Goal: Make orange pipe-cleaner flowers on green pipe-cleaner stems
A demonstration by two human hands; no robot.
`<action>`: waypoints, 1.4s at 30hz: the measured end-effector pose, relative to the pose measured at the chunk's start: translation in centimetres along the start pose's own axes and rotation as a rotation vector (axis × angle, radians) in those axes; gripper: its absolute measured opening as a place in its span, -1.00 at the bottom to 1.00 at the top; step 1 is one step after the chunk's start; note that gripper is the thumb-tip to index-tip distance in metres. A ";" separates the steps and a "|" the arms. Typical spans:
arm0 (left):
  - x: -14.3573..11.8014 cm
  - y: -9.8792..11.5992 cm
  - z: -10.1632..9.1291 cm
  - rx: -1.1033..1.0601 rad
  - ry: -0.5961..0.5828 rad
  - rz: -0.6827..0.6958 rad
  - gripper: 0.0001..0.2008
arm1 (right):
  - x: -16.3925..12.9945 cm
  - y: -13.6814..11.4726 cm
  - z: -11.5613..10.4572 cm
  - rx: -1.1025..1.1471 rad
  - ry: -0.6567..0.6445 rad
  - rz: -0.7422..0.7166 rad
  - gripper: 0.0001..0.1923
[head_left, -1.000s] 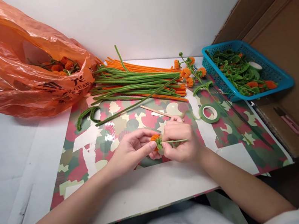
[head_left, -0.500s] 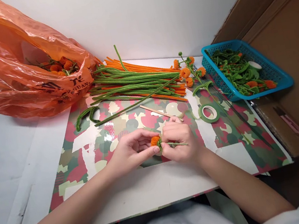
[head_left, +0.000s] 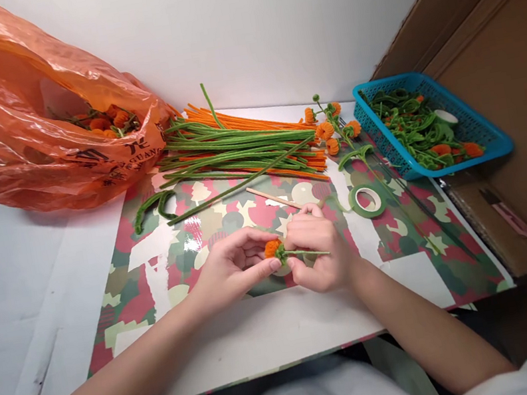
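My left hand [head_left: 232,267] pinches a small orange pipe-cleaner flower [head_left: 272,248] by its head, between thumb and fingertips. Green fuzzy sepals sit at the flower's base, and a thin green stem points right. My right hand [head_left: 317,246] has its fingers curled around that stem, with the thumb just below it and a small gap showing near the base. A strip of green floral tape runs from its roll [head_left: 366,200] toward the back of my right hand; its end is hidden. A thin wooden stick [head_left: 271,197] lies just beyond, its near end behind that hand.
Green pipe cleaners [head_left: 238,137] and orange pipe cleaners [head_left: 230,117] lie piled at the back. An orange plastic bag [head_left: 61,170] stands left with flowers inside. A finished flower spray [head_left: 326,130] lies by a blue basket [head_left: 498,148] of leaves. A pink-handled cutter [head_left: 512,216] rests at right.
My right thumb has dropped slightly away from the flower's base, leaving more of the sepals and stem in sight. My left hand keeps its pinch on the flower head.
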State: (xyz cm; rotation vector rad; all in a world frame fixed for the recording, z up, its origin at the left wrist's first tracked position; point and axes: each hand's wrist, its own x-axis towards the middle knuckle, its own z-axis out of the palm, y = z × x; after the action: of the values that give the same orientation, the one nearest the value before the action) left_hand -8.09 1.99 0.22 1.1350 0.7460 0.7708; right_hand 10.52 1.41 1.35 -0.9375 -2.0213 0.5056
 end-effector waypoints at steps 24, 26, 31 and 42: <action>0.5 0.6 -0.2 -0.134 -0.017 -0.071 -0.76 | -0.2 0.0 0.0 0.107 -0.017 0.046 -0.80; 0.5 0.7 -0.2 -0.157 -0.021 -0.104 -0.73 | -0.1 0.0 -0.2 0.100 0.002 0.042 -0.84; 0.6 0.7 -0.2 -0.174 -0.044 -0.179 -0.66 | -0.1 0.1 -0.2 0.062 0.006 0.023 -0.86; 0.5 0.5 -0.3 -0.106 -0.058 -0.161 -0.72 | -0.1 -0.1 0.4 -0.017 0.064 0.036 -0.85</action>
State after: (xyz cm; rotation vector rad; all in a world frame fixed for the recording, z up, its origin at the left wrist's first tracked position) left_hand -8.11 2.71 0.61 0.9852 0.7303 0.6324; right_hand 10.15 1.26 1.14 -0.9899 -1.9565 0.4731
